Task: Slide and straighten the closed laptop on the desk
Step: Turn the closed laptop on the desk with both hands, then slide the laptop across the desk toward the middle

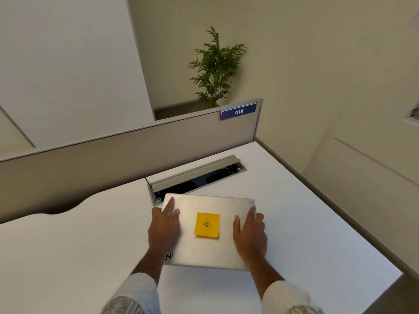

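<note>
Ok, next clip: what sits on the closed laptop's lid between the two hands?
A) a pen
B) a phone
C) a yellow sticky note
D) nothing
C: a yellow sticky note with a handwritten mark lies on the laptop lid, between the left hand and the right hand, both pressed flat on the lid.

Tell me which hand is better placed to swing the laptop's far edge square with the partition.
Left, probably. The left hand reaches to the laptop's far left corner, which sits nearest the open cable tray; the right hand lies flat lower on the right edge and could pivot.
</note>
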A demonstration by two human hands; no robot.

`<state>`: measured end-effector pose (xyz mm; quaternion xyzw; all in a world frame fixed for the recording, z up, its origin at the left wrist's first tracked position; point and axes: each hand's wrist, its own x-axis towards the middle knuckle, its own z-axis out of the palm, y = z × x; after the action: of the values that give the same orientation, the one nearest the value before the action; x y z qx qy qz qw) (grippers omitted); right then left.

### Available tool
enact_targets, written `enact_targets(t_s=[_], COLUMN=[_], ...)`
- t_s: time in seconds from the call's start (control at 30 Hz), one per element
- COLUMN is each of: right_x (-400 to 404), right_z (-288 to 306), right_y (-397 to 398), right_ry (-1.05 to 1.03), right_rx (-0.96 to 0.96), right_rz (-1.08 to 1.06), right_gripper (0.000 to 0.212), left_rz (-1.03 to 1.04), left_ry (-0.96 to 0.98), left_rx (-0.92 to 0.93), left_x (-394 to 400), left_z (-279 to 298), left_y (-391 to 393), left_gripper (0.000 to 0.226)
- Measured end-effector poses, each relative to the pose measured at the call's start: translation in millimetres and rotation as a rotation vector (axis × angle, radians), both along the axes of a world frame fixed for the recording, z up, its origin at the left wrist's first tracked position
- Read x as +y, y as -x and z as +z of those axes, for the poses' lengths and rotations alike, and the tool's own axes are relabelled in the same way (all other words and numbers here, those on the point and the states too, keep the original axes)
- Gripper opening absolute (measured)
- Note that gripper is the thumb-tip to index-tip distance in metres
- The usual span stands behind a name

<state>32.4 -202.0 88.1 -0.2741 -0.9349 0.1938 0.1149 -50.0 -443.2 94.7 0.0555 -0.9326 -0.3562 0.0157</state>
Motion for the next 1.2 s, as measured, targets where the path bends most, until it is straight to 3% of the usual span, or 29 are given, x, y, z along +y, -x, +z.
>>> enact_targets(t_s=[0.53,1.03,1.2], right_x=[-112,-157,-164], right_z=[-24,-67,-72], right_y=[10,-3,-3], right_ry=[-0.014,-0.035,-0.026], right_rx=[-0.062,-0.219,-0.250], right_rz=[0.051,0.079,0.089], right_gripper=[0.074,0.074,0.073], left_rz=[0.058,-0.103,-0.110], left_ry=[0.041,0.144,0.221], left_rx=[-0.059,-0.331,-0.320], left_x=[-115,-161,-163], left_z=[-21,-66,-72], left_y=[-6,-11,-19], left_gripper=[0.051,0.066,0.068])
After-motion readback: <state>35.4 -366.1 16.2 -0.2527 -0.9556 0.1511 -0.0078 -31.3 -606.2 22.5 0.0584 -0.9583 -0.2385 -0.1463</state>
